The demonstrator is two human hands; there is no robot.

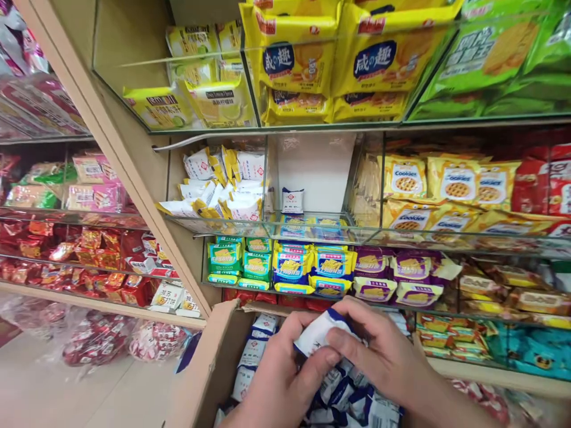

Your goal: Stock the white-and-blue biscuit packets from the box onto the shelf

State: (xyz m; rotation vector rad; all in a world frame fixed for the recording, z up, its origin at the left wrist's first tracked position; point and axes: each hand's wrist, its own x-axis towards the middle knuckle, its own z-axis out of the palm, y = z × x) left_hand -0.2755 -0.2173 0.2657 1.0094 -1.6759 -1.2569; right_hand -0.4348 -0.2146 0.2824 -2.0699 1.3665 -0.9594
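Between my two hands is a small white snack packet [317, 334] with a dark blue end. My left hand [285, 371] closes on its left side, thumb on the front. From the right, my right hand [375, 345] grips it too, its thumb across the face. Below the hands, an open cardboard box [209, 365] holds many similar white-and-blue packets [252, 353]; my hands hide part of them. On the middle shelf, one white-and-blue packet [292, 201] stands upright in a glass-fronted compartment with a white back panel [312, 172].
White-and-yellow packets [223, 184] fill the compartment to the left, and cookie packets [405, 178] the one to the right. Clear glass partitions [383, 184] divide the shelves. Bagged red-and-white goods [96, 339] sit on the floor at left. Green, blue and purple packs [292, 264] line the shelf below.
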